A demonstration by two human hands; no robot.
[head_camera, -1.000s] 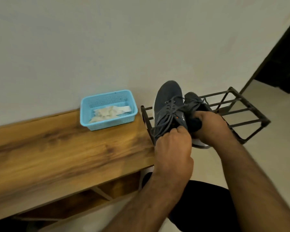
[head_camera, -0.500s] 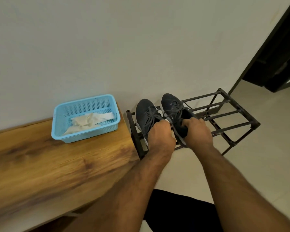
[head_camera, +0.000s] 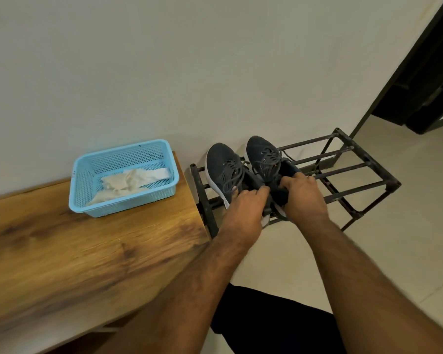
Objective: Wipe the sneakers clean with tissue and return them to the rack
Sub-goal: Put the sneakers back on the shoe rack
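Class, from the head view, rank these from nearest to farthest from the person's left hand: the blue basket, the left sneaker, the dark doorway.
1. Left sneaker, gripped by the left hand.
2. Blue basket, to its left on the bench.
3. Dark doorway, far right.

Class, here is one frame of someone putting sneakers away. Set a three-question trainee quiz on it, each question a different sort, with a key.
1. True or false: the blue basket sits on the rack.
2. Which holds the sneaker nearer the bench? A) left hand B) right hand
3. Fill in: the crumpled tissue lies in the ____.

Key:
1. False; it sits on the wooden bench.
2. A; the left sneaker is in the left hand, the right sneaker in the right hand.
3. Basket.
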